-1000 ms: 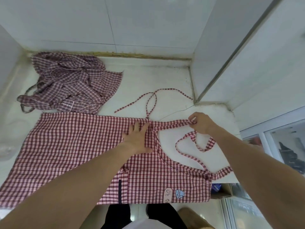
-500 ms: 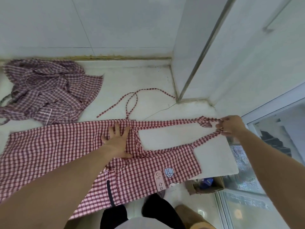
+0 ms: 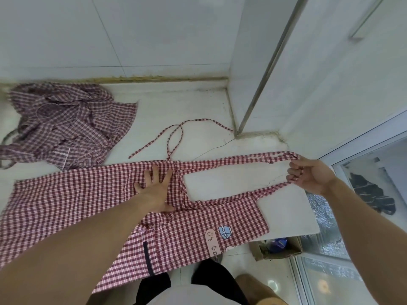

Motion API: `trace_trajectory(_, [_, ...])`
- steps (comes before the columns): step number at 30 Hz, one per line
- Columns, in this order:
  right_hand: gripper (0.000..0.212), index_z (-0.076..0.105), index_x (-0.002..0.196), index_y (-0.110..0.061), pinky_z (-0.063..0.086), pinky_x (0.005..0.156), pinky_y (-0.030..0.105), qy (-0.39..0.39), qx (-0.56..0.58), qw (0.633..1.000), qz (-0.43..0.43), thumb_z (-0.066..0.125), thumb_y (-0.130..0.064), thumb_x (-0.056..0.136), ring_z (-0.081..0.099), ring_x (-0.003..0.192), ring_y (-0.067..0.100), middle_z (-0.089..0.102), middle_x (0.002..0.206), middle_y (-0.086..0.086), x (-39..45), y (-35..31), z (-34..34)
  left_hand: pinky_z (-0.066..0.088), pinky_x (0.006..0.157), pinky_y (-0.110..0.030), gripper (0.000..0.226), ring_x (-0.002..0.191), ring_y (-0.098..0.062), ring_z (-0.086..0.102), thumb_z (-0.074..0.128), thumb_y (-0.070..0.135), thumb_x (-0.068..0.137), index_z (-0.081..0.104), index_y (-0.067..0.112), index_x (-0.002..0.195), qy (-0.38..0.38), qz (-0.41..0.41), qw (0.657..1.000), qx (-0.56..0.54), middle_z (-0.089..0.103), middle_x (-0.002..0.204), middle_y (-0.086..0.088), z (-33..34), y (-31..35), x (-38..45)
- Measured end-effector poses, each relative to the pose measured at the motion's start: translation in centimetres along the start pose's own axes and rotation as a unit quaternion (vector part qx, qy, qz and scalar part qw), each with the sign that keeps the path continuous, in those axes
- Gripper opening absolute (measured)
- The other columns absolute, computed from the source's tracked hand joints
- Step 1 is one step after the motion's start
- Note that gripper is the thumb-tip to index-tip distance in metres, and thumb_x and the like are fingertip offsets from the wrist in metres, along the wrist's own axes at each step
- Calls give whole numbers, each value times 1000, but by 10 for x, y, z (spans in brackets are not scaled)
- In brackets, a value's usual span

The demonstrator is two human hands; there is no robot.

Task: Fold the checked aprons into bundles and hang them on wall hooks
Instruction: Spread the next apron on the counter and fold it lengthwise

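Red-and-white checked apron lies spread flat on the white counter, skirt end toward the left, bib end toward the right, near edge hanging over the counter front. Left hand rests palm down on the cloth near the waist, fingers straight and fanned, pressing the fabric against the counter. Right hand is off the counter's right end, fingers curled around the neck strap; the strap runs taut from the waist area to this hand and back along a second line to the bib, forming a long loop over bare counter. A thin waist tie lies loose in a crossed loop behind the apron, its end reaching the base of the tiled wall corner. Bib shows a pink oval patch with lettering and a small blue patch just beside it; a dark vertical trim strip sits on the overhanging part. A second checked apron, darker and crumpled in a heap, sits at the back left of the counter, apart from the flat one. An open cardboard box stands on the floor under the counter's right end.
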State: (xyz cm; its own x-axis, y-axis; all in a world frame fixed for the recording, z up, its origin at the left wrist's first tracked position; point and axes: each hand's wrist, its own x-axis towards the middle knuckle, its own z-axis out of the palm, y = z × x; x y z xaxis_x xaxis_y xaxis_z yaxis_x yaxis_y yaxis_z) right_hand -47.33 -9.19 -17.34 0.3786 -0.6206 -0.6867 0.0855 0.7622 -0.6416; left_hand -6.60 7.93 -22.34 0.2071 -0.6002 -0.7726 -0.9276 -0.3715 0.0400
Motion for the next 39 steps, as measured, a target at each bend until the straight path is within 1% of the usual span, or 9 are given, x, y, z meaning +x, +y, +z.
trace_trajectory(5, [60,60,126,-7,39,107,49,52,-303,941,138,80,-32,75,68,102,30,73,107,10,0,-2,1,3,114,-71,133,142,-41,-33,78,48,78,-34,31,147,-11,-8,1000,10,-45,150,-15,-2,2,0])
trace_trajectory(8, [83,58,126,-16,42,100,46,83,-402,904,120,69,-75,69,70,103,30,74,109,10,5,-11,12,4,114,-72,134,142,-42,-32,78,49,78,-34,29,147,-11,-7,1000,16,-44,151,-16,-3,4,1])
trace_trajectory(14, [89,46,140,-18,45,74,35,147,-429,882,130,38,-85,82,71,93,27,71,117,4,43,-14,45,5,114,-72,135,143,-42,-30,79,50,77,-34,29,148,-15,-16,999,27,-43,152,-16,-3,5,1])
trace_trajectory(17, [81,47,142,-17,46,101,47,124,-390,904,124,60,-71,83,62,117,24,56,137,2,67,-7,46,7,114,-72,135,144,-43,-28,78,52,77,-34,28,148,-14,-21,999,36,-42,152,-17,-4,6,3])
trace_trajectory(21, [28,64,112,4,53,56,26,179,-280,940,74,64,-19,96,54,50,12,64,70,7,78,-6,66,7,113,-72,135,144,-43,-27,79,51,77,-34,28,148,-15,-21,999,34,-41,152,-17,-4,7,3])
trace_trajectory(24, [20,66,114,0,35,45,26,272,-185,944,-8,58,-2,96,34,36,9,49,44,0,91,-15,63,6,113,-72,135,144,-43,-28,79,50,77,-34,27,148,-17,-21,999,33,-41,153,-18,-5,6,2])
trace_trajectory(30, [64,58,126,-17,44,54,28,128,-276,952,-18,86,-39,74,50,65,13,60,98,5,84,-33,54,5,113,-73,135,144,-43,-29,79,49,77,-35,27,148,-23,-25,999,30,-42,152,-17,-5,7,4])
trace_trajectory(33, [65,53,123,-29,46,66,31,49,-481,875,28,88,-8,72,56,88,19,54,107,3,77,-41,47,5,113,-73,135,144,-44,-28,79,48,78,-35,27,147,-27,-26,999,29,-42,152,-17,-7,8,3])
trace_trajectory(39, [17,66,86,-13,47,45,19,278,-326,898,-99,67,3,88,57,53,8,59,87,15,72,-54,30,4,113,-72,135,144,-43,-29,79,46,78,-35,28,147,-27,-24,999,24,-43,151,-17,-7,8,2])
